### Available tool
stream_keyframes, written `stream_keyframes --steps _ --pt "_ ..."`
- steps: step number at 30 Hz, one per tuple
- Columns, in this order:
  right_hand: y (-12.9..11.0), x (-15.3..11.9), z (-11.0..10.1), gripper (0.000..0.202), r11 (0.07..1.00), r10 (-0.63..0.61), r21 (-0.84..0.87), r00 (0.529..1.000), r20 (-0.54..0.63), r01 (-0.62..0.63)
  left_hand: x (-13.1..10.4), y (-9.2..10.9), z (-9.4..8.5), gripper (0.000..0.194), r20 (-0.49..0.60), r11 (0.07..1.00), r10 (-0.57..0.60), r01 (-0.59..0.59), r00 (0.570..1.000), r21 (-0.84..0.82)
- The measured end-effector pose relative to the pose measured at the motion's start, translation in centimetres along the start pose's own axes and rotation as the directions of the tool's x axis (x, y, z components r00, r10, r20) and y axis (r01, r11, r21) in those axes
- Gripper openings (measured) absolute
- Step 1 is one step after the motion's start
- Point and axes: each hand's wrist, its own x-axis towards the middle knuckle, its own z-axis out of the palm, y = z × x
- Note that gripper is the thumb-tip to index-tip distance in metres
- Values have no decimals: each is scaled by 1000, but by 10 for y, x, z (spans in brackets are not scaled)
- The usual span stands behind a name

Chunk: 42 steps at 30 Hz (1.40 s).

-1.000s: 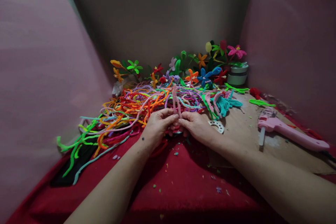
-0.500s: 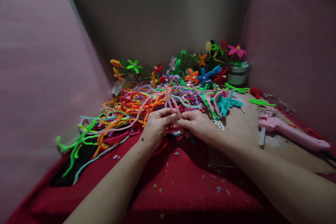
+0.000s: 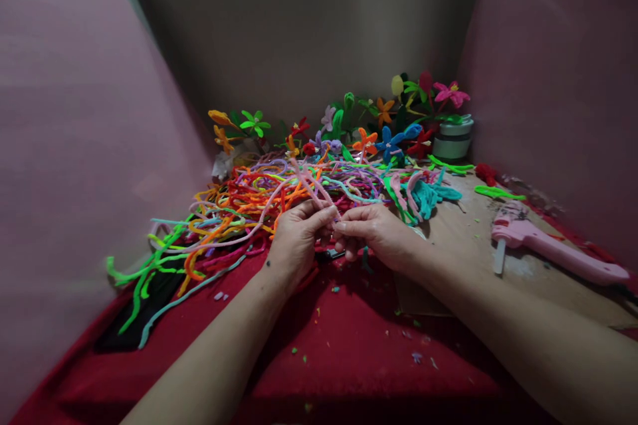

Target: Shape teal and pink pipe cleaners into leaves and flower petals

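Note:
A pale pink pipe cleaner point(image 3: 310, 180), bent double into a narrow loop, rises from between my two hands and leans to the left. My left hand point(image 3: 298, 234) pinches it with thumb and fingertips. Close beside, my right hand point(image 3: 371, 231) has thumb and forefinger closed on the lower end of the same pipe cleaner, the fingertips almost meeting those of the left. Behind the hands spreads a tangled heap of coloured pipe cleaners point(image 3: 254, 196). A small dark metal tool point(image 3: 329, 254), partly hidden, lies below the hands.
On the right, a pink glue gun point(image 3: 553, 246) rests on a brown board point(image 3: 443, 279). Teal and pink bent pieces point(image 3: 423, 196) lie at the board's left edge. Pipe-cleaner flowers point(image 3: 389, 139) and a pale green pot point(image 3: 452, 138) stand at the back. Scraps dot the red cloth point(image 3: 349, 358).
The pink pipe cleaner has tipped from nearly upright over to the left. Both hands stay in about the same place, with the fingers slightly shifted.

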Motion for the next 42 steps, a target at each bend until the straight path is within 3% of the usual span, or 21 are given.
stream_keyframes --steps 7,15,20,25,28,30,32,34,36,39,42 --pt "-4 -1 -1 22 944 -128 -316 988 -86 95 -1 3 2 20 -48 1000 2 -1 999 23" --pt "1 -2 -2 25 886 -254 -431 957 -143 171 0 5 3 14 -26 1000 21 -21 999 -5" --pt "4 -5 -1 29 805 -392 -541 902 -180 242 -2 9 5 12 -15 1000 10 -11 1000 -22" --pt "1 -9 2 26 803 -400 -554 888 -228 219 -3 9 3 11 19 998 26 -25 999 -62" --pt "0 -7 1 22 874 -336 -436 916 -219 216 -1 9 0 10 58 997 38 -34 998 -62" --pt "1 -3 -1 21 962 -221 -199 963 -154 189 0 10 -2 10 86 998 43 -39 995 -45" --pt "2 0 -3 25 991 -63 117 998 -1 63 1 12 -3 9 112 999 37 -35 993 -23" --pt "4 2 -6 27 931 57 349 986 158 -109 1 14 -5 8 133 1000 22 -20 991 -17" --pt "6 2 -7 23 864 119 452 962 247 -223 0 15 -6 6 152 1000 6 -3 988 -16" --pt "8 0 -7 15 806 153 518 946 287 -287 0 16 -8 7 174 1000 -3 2 985 4" --pt "9 -1 -5 7 781 169 554 952 256 -288 0 16 -9 8 181 1000 6 -9 983 17"
